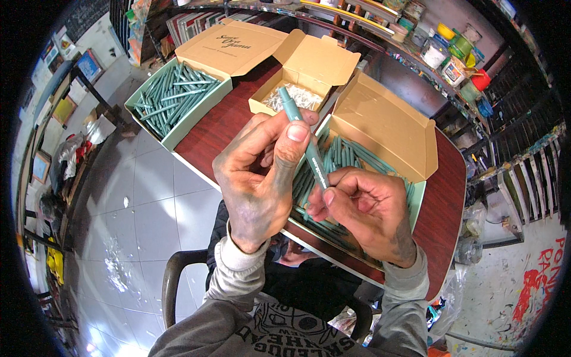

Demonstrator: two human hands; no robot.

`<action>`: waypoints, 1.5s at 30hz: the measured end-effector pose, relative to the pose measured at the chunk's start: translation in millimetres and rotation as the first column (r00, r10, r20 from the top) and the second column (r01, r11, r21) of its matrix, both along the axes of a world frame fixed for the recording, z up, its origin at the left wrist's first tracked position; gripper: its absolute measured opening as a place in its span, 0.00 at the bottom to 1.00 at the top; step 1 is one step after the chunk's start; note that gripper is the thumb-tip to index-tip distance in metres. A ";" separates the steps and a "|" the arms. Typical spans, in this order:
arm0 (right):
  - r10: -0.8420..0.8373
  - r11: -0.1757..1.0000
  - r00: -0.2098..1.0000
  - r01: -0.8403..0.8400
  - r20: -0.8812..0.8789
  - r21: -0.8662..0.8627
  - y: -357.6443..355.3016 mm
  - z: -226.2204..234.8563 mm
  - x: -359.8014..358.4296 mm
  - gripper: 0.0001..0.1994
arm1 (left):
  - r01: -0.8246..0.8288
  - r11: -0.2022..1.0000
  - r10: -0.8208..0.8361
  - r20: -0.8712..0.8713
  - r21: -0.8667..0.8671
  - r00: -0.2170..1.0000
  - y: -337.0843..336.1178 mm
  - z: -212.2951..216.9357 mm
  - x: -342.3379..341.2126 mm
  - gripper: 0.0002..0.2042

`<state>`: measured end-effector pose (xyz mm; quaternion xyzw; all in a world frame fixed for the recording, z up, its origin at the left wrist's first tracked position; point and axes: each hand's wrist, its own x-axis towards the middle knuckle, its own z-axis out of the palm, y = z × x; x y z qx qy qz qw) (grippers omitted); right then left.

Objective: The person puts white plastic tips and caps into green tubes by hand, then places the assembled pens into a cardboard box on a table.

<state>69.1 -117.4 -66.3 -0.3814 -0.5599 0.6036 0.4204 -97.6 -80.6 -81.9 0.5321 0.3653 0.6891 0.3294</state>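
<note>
The dark red table (226, 128) fills the middle of my view, its near edge running across just above my lap, with pale floor tiles (143, 208) off to my left. Three open cardboard boxes sit on it. The far-left box (178, 98) is packed with teal pens lying in rough rows, its tan lid (232, 47) folded back. The box right in front of me (380, 128) is also full of the same teal pens (348, 154), its lid standing open toward the right, and my hands hover just over it. Between the two, farther back, is a smaller tan box (309, 65) holding a heap of small white pieces (297, 98). A crowded shelf of paint pots and jars (446, 53) runs behind the table to the right. My left hand (262, 178), smudged grey, is closed around the upper part of a single teal pen (302, 140), thumb pressed against its barrel, the tip pointing up and away toward the small box. My right hand (366, 211) pinches the pen's lower end between thumb and fingers, so both hands are clamped on the same pen, close together but gripping opposite ends.
</note>
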 end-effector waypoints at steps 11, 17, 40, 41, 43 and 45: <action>-0.013 0.988 1.000 0.013 0.003 0.156 -0.2 -8.3 0.6 0.08 | 0.039 0.995 -0.013 -0.280 0.088 0.960 -10.0 -19.1 -5.3 0.10; 0.013 0.983 1.000 -0.012 -0.006 0.184 2.2 -9.5 0.5 0.07 | -0.007 0.995 0.033 -0.281 0.095 0.959 -10.9 -12.6 -5.8 0.10; -0.103 0.953 0.992 0.077 0.075 0.293 1.5 2.3 -5.4 0.08 | -0.034 0.999 0.034 -0.148 0.000 0.988 -12.0 -6.8 5.6 0.10; -0.111 0.950 0.992 0.089 0.059 0.299 1.6 1.6 -6.9 0.08 | -0.038 0.999 0.035 -0.130 -0.019 0.991 -12.8 -5.7 5.8 0.10; -0.127 0.944 0.992 0.113 0.026 0.310 2.0 -0.1 -9.0 0.08 | -0.044 0.998 0.050 -0.169 0.039 0.984 -11.5 -8.9 4.2 0.10; -0.156 0.932 0.987 0.131 0.047 0.339 1.5 -5.3 -7.5 0.09 | -0.041 0.996 0.055 -0.198 0.073 0.979 -10.9 -11.1 2.8 0.10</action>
